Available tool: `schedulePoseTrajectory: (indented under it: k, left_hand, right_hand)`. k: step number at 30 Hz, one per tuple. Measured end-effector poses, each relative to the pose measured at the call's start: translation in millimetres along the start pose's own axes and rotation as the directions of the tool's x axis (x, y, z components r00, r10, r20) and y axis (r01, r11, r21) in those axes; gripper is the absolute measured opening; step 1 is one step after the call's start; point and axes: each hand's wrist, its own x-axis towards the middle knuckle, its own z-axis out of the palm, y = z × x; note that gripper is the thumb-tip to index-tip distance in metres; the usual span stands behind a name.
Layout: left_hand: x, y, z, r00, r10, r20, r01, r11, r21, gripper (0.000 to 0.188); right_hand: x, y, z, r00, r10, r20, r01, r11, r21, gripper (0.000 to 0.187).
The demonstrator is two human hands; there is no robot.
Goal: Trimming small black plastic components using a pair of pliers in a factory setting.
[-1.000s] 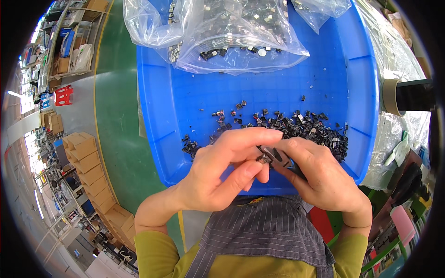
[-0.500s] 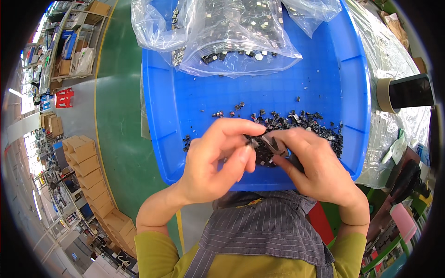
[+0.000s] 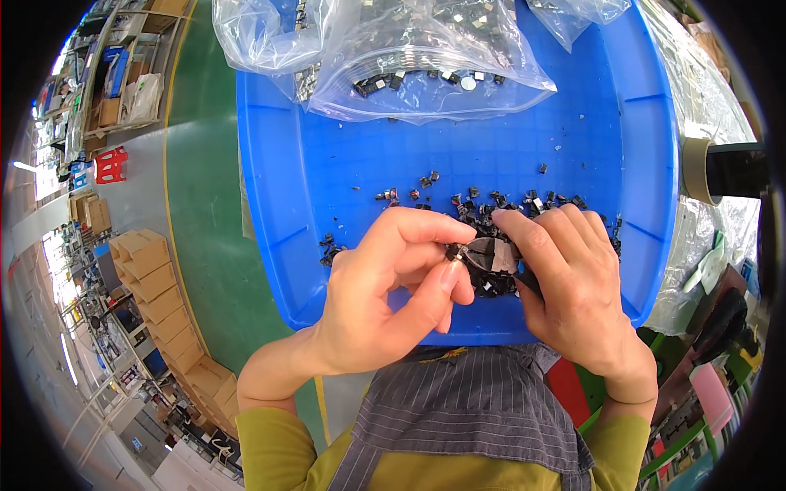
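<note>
- Head cam: we've got our left hand [image 3: 372, 290] in a tight pinch on a tiny dark blocky part [image 3: 455, 252], up above the big blue plastic bin [image 3: 458, 146].
- Our right hand [image 3: 573, 278] is curled round a grey metal hand tool [image 3: 499, 255], head right by that part; can't tell if they touch.
- Loose little black pieces [image 3: 534, 203] lie in the bin, near a clear plastic zip bag [image 3: 434, 61].

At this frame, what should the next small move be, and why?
Perhaps brace the part steadily: the left hand pinches it, and the right hand holds the tool close to it, so a wobble could misalign them.
</note>
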Motion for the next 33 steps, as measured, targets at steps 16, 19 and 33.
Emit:
schedulePoseTrajectory:
  k: [16, 19, 33]
  left_hand:
    - [-1.6, -2.4, 2.6, 0.995, 0.1, -0.01, -0.095, 0.971, 0.218, 0.028]
    - [-1.8, -3.3, 2.2, 0.994, 0.11, -0.005, -0.106, 0.969, 0.225, 0.028]
    - [0.4, -1.4, 2.4, 0.997, 0.078, -0.014, -0.076, 0.993, 0.092, 0.024]
  right_hand:
    - [-2.1, 1.8, 5.2, 0.998, -0.015, -0.054, 0.012, 0.998, -0.058, 0.048]
    - [-2.1, -0.4, 1.6, 1.0, 0.003, -0.025, -0.004, 0.999, -0.033, 0.046]
    - [-7.5, -2.8, -0.7, 0.991, 0.063, 0.119, -0.078, 0.989, 0.127, 0.055]
